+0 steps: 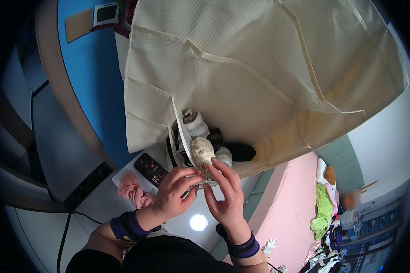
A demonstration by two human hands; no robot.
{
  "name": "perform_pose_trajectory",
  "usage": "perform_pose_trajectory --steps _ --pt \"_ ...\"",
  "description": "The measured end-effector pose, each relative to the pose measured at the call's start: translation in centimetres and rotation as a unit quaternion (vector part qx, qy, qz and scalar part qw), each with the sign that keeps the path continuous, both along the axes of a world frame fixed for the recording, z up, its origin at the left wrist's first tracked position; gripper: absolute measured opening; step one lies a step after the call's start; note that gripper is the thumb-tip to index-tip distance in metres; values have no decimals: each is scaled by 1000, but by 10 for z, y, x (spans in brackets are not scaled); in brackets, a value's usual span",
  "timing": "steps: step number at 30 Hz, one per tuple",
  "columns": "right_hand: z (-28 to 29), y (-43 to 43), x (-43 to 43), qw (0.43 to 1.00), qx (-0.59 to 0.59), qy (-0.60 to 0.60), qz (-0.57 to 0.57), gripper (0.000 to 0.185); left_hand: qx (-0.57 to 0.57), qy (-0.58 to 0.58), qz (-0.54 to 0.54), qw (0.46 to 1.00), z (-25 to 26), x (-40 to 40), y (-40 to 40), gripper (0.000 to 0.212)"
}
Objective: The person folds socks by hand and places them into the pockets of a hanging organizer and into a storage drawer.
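Note:
A cream hanging organizer [239, 85] of ribbed fabric fills the upper view, its pockets edged with trim. In its low open pocket sit a cream knitted sock roll [202, 150], a white patterned sock roll [195, 124], a grey-and-white one [224, 155] and dark rolled items [239, 151]. My right hand [225, 194] has its fingers at the lower end of the cream roll, the thumb below. Beside it, my left hand [179, 191] brings its fingertips to the pocket's edge; whether they pinch the fabric is unclear. Both wrists wear dark purple bands.
On the left, a pink cloth [134, 189] and a dark printed item [151, 169] lie on a white surface. To the right is a pink-covered bed [280, 204] with green clothing [322, 211] and other garments heaped along it. A black cable [63, 235] runs at lower left.

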State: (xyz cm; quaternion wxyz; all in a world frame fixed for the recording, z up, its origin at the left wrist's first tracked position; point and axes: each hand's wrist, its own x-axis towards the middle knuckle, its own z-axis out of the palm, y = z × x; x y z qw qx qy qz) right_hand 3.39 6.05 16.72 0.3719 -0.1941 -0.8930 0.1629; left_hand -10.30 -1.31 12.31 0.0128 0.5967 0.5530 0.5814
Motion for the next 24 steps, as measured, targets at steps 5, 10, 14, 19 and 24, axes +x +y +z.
perform_pose_trajectory --steps 5,10,14,19,24 --pt "-22 -15 34 991 -86 102 -19 42 13 -10 -85 996 -3 23 -4 28" --pt "-51 -25 77 980 -152 118 -55 42 -64 7 -170 983 -18 50 0 21" --pt "-67 -37 111 973 -176 115 -96 44 -121 31 -218 968 -31 66 4 14" --pt "-79 -54 148 951 -196 159 -177 43 -157 82 -272 946 -36 89 14 10" --pt "-103 -68 186 922 -207 209 -252 43 -181 129 -356 908 -43 117 27 10"
